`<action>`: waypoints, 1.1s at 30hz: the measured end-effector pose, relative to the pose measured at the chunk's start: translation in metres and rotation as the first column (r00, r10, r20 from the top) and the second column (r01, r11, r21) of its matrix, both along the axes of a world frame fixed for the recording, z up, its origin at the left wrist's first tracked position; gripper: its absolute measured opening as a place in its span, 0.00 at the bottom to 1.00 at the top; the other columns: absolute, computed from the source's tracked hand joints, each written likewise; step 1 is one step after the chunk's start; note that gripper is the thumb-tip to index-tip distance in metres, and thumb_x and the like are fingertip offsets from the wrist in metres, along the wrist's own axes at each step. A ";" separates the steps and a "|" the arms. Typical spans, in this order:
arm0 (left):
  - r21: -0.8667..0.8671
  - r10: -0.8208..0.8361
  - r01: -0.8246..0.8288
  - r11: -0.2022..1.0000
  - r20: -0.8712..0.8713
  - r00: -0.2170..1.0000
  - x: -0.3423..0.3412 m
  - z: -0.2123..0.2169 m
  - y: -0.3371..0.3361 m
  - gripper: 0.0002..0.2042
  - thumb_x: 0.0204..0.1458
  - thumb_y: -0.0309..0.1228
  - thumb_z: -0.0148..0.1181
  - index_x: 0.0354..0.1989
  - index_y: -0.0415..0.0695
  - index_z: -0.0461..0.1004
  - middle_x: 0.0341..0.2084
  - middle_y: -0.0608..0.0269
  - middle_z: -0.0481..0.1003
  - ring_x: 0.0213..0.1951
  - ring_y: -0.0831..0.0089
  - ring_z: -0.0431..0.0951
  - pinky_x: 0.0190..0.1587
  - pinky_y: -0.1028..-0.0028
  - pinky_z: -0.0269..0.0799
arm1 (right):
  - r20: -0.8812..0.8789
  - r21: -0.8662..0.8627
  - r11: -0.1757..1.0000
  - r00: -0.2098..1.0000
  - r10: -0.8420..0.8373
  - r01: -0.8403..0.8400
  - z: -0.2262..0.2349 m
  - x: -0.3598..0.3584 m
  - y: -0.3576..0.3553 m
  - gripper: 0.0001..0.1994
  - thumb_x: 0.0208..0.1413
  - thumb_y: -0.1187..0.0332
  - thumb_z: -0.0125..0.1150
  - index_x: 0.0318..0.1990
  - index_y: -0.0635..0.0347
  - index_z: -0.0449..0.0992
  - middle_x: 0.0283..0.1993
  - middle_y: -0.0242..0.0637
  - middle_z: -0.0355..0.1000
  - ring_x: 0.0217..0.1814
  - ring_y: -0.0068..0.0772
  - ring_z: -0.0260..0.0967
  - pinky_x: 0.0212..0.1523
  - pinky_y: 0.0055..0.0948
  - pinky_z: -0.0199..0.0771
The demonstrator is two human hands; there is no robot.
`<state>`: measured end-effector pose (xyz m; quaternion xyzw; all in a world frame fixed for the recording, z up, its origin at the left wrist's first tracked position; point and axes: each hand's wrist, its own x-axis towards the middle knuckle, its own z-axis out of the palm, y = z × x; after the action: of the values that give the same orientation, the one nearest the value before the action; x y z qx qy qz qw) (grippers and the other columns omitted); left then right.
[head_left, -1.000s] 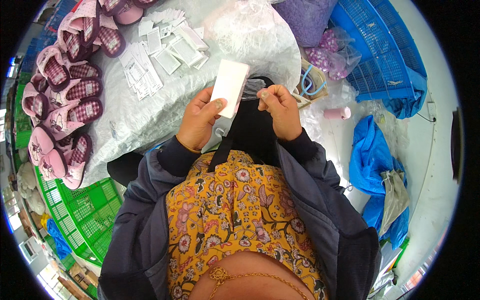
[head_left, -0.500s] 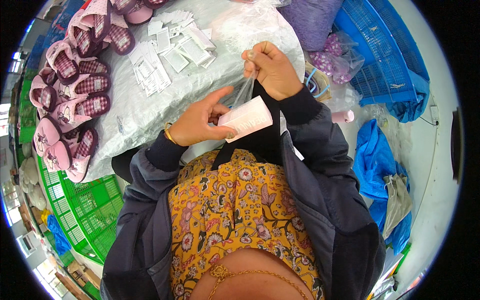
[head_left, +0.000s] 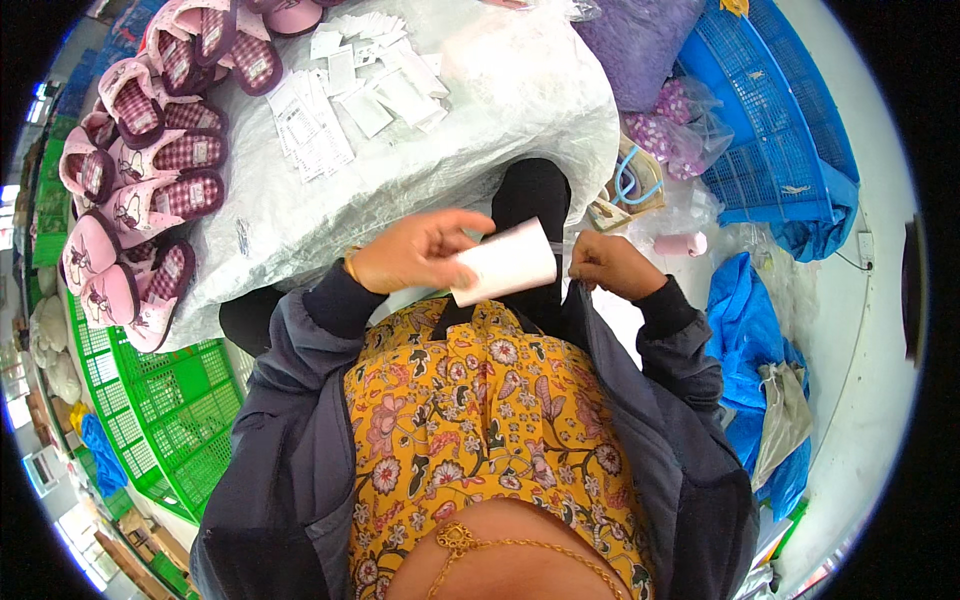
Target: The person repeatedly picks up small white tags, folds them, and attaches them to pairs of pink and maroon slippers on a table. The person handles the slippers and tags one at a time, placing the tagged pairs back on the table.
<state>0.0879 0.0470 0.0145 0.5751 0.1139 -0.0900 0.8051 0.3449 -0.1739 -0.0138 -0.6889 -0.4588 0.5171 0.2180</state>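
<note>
My left hand [head_left: 415,250] is closed around one end of a pale pink block or roll [head_left: 508,262], tilted in front of my chest; blur hides whether it is boxy or round. My right hand [head_left: 612,265] is just off its right end, with fingers curled into a pinch. A faint strip of clear film [head_left: 563,251] seems to run between the block and those fingertips. Loose white paper tags [head_left: 385,95] lie on the plastic-covered table [head_left: 480,130] beyond my hands. Pink slippers with checked linings [head_left: 165,195] are heaped along its left edge.
Green crates [head_left: 190,415] stand at the left. On the right are a blue basket [head_left: 765,110], a purple bag [head_left: 640,50], a clear bag of purple dotted items [head_left: 685,130], a small pink roll [head_left: 680,244] and blue sheeting [head_left: 745,320].
My right hand has dropped down and right from above the block, where it pulled clear film upward. The block has turned and moved slightly right in my left hand.
</note>
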 end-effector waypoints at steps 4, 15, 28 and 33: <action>0.397 -0.130 0.164 0.903 -0.112 0.985 0.006 -0.012 0.001 0.38 0.47 0.29 0.70 0.66 0.36 0.56 0.45 0.53 0.78 0.43 0.73 0.77 0.48 0.73 0.72 | 0.628 0.669 0.743 0.550 -0.551 -0.020 -0.041 0.015 -0.001 0.05 0.57 0.71 0.58 0.39 0.61 0.73 0.32 0.36 0.71 0.32 0.31 0.71 0.34 0.33 0.71; 0.204 0.261 -0.251 0.946 -0.021 0.965 0.002 -0.005 -0.003 0.26 0.51 0.28 0.65 0.59 0.38 0.66 0.45 0.63 0.76 0.45 0.79 0.75 0.49 0.77 0.71 | 0.508 -0.374 0.924 0.851 0.131 0.080 -0.256 0.126 -0.182 0.17 0.47 0.52 0.63 0.34 0.57 0.81 0.34 0.46 0.78 0.36 0.49 0.76 0.41 0.48 0.73; 0.097 0.352 -0.346 0.933 -0.053 0.935 -0.006 -0.017 -0.001 0.22 0.53 0.28 0.64 0.56 0.36 0.69 0.44 0.62 0.76 0.44 0.80 0.76 0.49 0.77 0.71 | 0.593 0.287 0.818 0.578 -0.561 0.499 -0.215 0.070 -0.165 0.12 0.61 0.62 0.56 0.48 0.56 0.77 0.46 0.42 0.76 0.48 0.40 0.74 0.48 0.36 0.73; 0.100 0.292 -0.285 0.953 -0.062 0.954 -0.010 -0.017 0.007 0.22 0.53 0.30 0.64 0.56 0.36 0.69 0.45 0.62 0.76 0.44 0.78 0.76 0.50 0.76 0.70 | 0.326 0.750 0.659 0.901 -0.287 -0.062 0.026 -0.015 0.044 0.37 0.43 0.54 0.75 0.60 0.59 0.67 0.64 0.45 0.62 0.66 0.46 0.59 0.64 0.42 0.60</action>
<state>0.0777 0.0544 -0.0021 0.5841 0.2314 0.0120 0.7779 0.3304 -0.1302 0.0118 -0.6606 -0.6199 0.1094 0.4090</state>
